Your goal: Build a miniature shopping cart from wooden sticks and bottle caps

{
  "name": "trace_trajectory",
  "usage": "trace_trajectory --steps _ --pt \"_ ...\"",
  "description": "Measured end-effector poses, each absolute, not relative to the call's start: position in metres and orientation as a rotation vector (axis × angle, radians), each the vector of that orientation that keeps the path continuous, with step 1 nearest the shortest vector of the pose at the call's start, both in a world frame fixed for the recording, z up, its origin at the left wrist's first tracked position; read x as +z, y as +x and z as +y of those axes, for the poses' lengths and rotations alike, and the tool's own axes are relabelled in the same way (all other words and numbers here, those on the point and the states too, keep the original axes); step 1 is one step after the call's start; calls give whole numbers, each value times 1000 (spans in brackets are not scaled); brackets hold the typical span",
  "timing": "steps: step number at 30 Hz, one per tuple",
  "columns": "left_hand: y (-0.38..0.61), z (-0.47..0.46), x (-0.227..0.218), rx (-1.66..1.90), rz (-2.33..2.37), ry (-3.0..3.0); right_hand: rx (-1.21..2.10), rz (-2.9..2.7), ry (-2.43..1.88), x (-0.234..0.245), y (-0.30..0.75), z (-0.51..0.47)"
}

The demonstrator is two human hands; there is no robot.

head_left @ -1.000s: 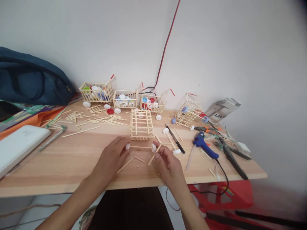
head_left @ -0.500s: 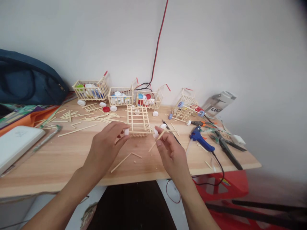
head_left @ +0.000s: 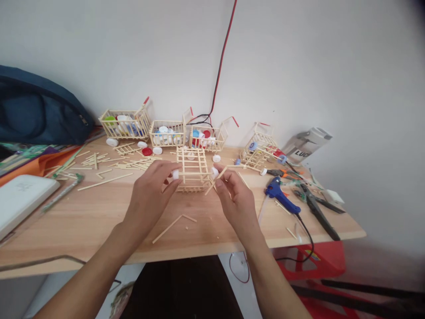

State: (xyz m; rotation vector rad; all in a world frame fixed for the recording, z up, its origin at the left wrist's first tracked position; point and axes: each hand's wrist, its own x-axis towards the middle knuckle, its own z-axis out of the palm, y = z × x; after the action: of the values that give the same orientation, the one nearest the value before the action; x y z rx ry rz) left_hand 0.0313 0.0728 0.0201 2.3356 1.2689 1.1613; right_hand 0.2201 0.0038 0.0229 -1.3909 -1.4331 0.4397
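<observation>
My left hand (head_left: 149, 192) is closed in a pinch on a white bottle cap (head_left: 175, 174) at the left end of a thin wooden stick (head_left: 194, 174). At its other end, a second white cap (head_left: 214, 172) sits between the fingertips of my right hand (head_left: 235, 195). A joined pair of slim sticks (head_left: 215, 181) also crosses those right fingers, bent at an angle. The capped stick spans level across an upturned-looking stick basket (head_left: 193, 189); whether it touches the basket I cannot tell.
Several small stick carts (head_left: 168, 135) filled with caps line the wall, and another cart (head_left: 257, 153) lies tipped. Loose sticks (head_left: 139, 164) are heaped left. Right are a blue glue gun (head_left: 281, 195), pliers (head_left: 318, 212) and a carton (head_left: 307, 146). A white box (head_left: 25, 199) lies far left.
Both hands have shifted slightly away from me with the capped stick, which now lies farther over the basket. The view has moved a little; the grips look the same.
</observation>
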Motion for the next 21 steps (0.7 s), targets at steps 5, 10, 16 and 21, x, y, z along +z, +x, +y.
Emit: trace_trajectory --steps 5,10,16,21 --pt "32 75 19 1128 1263 2304 442 -1433 -1386 21 221 6" --pt "31 69 19 1150 1257 2261 449 -1423 -1423 18 221 -1" --pt "27 55 13 1123 1217 2242 485 -1398 -1422 4 223 -16" --pt "20 46 -3 1100 1179 2264 551 -1393 -1471 -11 223 -28"
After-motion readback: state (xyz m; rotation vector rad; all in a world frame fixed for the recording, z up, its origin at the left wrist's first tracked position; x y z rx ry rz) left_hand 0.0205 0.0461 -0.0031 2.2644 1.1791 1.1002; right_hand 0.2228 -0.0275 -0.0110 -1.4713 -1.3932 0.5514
